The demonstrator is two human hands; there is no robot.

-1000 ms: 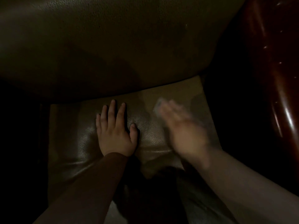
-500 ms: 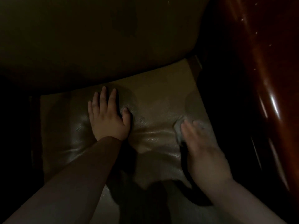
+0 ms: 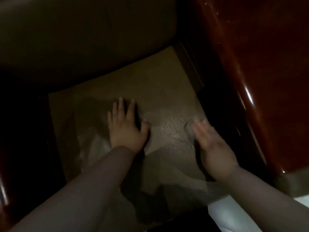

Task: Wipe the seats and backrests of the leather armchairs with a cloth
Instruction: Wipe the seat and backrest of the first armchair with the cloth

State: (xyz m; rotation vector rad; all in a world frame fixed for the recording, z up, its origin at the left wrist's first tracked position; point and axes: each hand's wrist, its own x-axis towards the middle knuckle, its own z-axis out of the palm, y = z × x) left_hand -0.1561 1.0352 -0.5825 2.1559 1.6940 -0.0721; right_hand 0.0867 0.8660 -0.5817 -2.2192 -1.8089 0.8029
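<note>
The brown leather seat cushion (image 3: 155, 84) fills the middle of the view, and the dark backrest (image 3: 83, 36) rises behind it. My left hand (image 3: 125, 128) lies flat on the seat with fingers spread, holding nothing. My right hand (image 3: 212, 146) is blurred near the seat's right edge and presses a small pale cloth (image 3: 189, 127) against the leather. Only a corner of the cloth shows past the fingertips.
A glossy reddish wooden armrest (image 3: 250, 77) runs along the right side. A dark gap (image 3: 215, 104) separates it from the cushion. The left armrest (image 3: 20, 148) is in deep shadow. Something pale (image 3: 230, 215) shows at the bottom right.
My right hand with the cloth swept from the seat's upper middle toward the right edge and down, then slightly back up. My left hand stayed flat on the seat.
</note>
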